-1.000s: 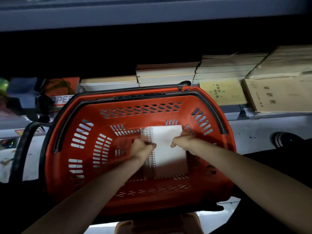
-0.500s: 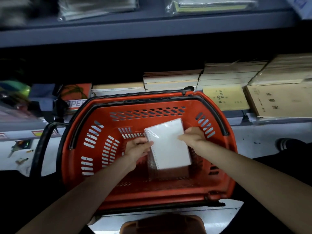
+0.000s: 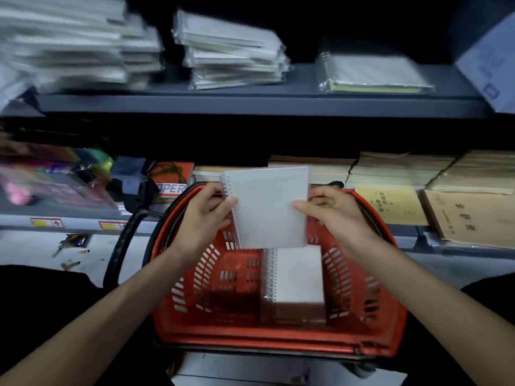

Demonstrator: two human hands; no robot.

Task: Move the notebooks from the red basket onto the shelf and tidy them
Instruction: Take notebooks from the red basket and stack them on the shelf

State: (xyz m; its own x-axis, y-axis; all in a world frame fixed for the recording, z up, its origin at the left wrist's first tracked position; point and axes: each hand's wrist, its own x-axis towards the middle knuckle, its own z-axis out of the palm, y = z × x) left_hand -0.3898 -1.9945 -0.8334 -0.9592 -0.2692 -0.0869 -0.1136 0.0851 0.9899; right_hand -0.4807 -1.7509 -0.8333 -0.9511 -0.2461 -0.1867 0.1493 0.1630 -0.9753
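Both hands are on the notebook [image 3: 269,207], held up over the far rim of the red basket [image 3: 278,344] and well short of the shelf [image 3: 250,105] above. The left hand [image 3: 203,215] pinches the spiral edge, thumb on the cover, fingers [image 3: 214,192] curled behind. The right hand [image 3: 331,210] pinches the opposite edge the same way. That's a balanced grip for a thin, probably floppy thing.

The cover looks pale, smooth and faintly gridded, with a wire coil down its left side. To do this well, I'd lift it level and slide it in flat, either onto a bare stretch of shelf or square on top of a pile, coil lined up with its neighbours. The piles [image 3: 234,51] up there look plastic-wrapped and slippery, with ragged edges, so ease it on rather than drop it.

Below, a stack of notebooks [image 3: 298,280] sits in the basket, coils to the left, beside the slotted plastic wall.
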